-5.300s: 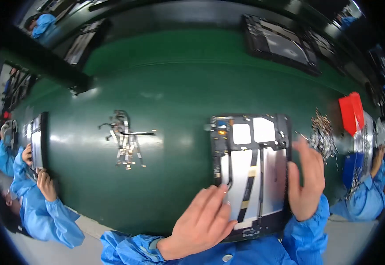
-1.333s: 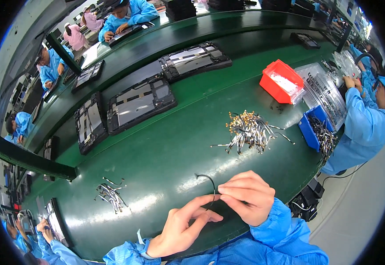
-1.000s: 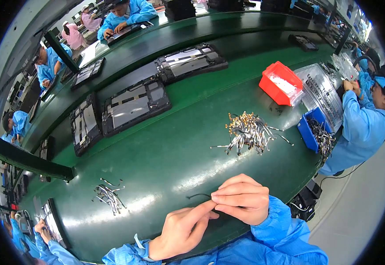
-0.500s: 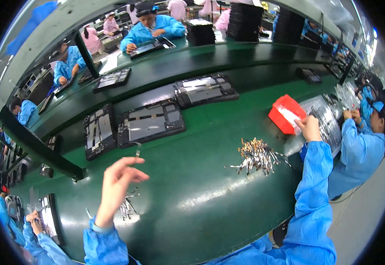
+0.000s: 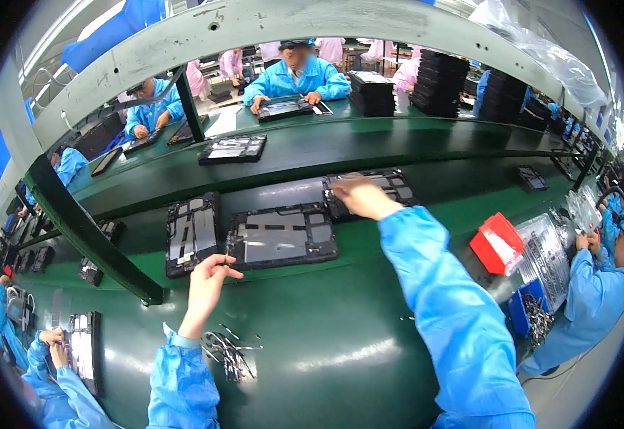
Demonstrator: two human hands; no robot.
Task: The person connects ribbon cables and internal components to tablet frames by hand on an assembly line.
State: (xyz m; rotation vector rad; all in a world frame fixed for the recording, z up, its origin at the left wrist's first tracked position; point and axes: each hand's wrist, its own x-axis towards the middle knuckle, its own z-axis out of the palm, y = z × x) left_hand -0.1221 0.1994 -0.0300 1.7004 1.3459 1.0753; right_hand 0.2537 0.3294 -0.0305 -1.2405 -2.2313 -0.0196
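Two hands stretched over a line of open panels

Far left, a co-worker in blue bends over a dark panel at the bench edge, well apart from the person's own reach.

Next comes the left hand, raised above the green bench. Its fingers are pinched loosely together near the lower edge of the middle tray; something thin may be held between them, but it is too small to tell. Just below the left sleeve lies a small heap of metal clips, loose on the bench. A careless drag of that sleeve would likely scatter them, and they look light enough to slide.

Beside the middle tray, to its left, sits a second open tray, touching or nearly so. Both show bare silvery plates, so a dropped part or a knuckle pressed down there could plausibly scratch them.

Further right, the right hand reaches far forward onto the far tray. Its fingers are curled down on the tray's near-left edge, apparently gripping or pressing it. With the arm this extended, the hold is probably weak: a one-handed pull could tilt the tray or knock it against the middle one.

At the right, a red bin and a blue bin stand near another worker. The right elbow passes close to the red bin, so a quick swing back might bump it.
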